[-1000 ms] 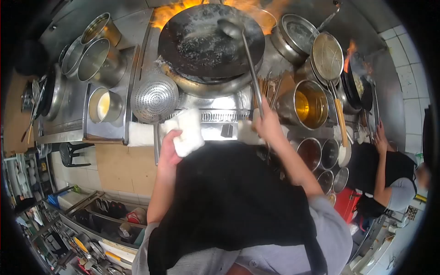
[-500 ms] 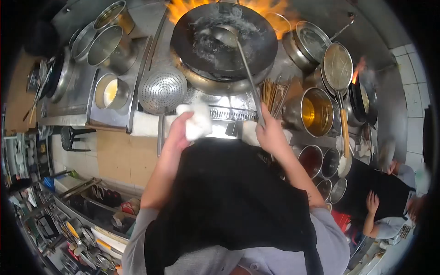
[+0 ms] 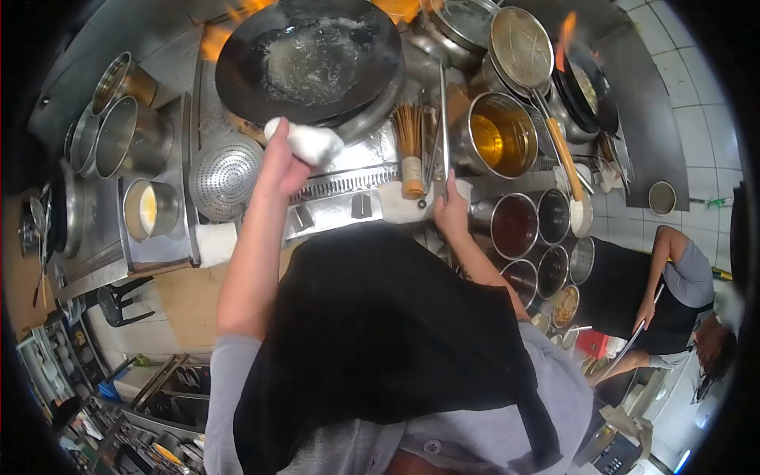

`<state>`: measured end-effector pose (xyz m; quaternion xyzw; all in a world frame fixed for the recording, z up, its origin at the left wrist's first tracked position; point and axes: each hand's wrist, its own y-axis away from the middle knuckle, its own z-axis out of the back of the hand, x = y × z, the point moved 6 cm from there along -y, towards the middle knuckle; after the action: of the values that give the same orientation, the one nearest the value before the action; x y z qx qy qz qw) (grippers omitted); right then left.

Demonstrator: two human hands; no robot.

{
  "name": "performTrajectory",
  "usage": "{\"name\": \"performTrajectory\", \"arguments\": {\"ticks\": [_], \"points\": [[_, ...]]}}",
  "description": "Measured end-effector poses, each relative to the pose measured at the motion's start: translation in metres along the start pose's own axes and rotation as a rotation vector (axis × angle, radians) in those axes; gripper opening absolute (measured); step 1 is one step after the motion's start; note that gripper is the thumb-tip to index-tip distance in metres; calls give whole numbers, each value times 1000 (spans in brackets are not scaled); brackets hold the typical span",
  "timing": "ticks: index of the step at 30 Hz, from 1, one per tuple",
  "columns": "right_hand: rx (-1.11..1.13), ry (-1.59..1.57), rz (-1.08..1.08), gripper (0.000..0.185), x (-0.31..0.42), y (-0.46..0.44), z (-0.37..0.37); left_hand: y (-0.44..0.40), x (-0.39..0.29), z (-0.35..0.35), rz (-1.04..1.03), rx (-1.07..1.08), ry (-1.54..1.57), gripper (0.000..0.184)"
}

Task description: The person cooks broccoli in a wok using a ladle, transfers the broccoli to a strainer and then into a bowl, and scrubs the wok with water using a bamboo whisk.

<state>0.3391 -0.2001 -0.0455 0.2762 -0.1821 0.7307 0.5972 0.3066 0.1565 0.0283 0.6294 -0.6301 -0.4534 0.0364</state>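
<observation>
A large black wok with a shiny wet inside sits over the burner, flames showing behind it. My left hand is closed on a folded white cloth at the wok's near rim; whether it grips the rim through the cloth is hard to see. My right hand grips the long metal handle of a ladle, right of the wok. The ladle points away from me, and its bowl is hard to make out beside the steel pots. Just left of that handle stands a bamboo brush.
A perforated skimmer lies left of the wok. On the right are a pot of yellow oil, a wooden-handled strainer and several sauce containers. A co-worker holding a long stick is at far right.
The ladle has left the wok and moved to its right. My left hand has brought the cloth up to the wok's near rim. The view has shifted to the right.
</observation>
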Motion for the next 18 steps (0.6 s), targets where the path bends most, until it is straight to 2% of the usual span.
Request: {"name": "performTrajectory", "arguments": {"ticks": [4, 6, 8, 11, 13, 15, 16, 17, 18], "points": [[76, 268, -234, 66, -35, 10, -16, -47, 6, -1, 57, 8, 26, 34], [-192, 467, 135, 64, -2, 1, -8, -68, 12, 11, 6, 19, 44, 29], [-202, 382, 210, 54, 17, -16, -12, -79, 16, 19, -3, -23, 26, 25], [191, 357, -104, 50, 50, -48, -47, -77, 14, 19, -17, -19, -14, 24], [269, 395, -99, 53, 29, -62, -76, -63, 11, 11, 17, -5, -20, 27], [410, 99, -248, 55, 12, -72, -86, -46, 9, 2, 41, 56, 68, 32], [517, -212, -393, 56, -1, -71, -82, -40, 9, 0, 51, 74, 102, 31], [504, -825, -594, 49, 8, -57, -67, -39, 9, -1, 52, 89, 150, 29], [447, -1161, -754, 39, 24, -45, -43, -61, 17, 11, -4, 102, 132, 25]]}}
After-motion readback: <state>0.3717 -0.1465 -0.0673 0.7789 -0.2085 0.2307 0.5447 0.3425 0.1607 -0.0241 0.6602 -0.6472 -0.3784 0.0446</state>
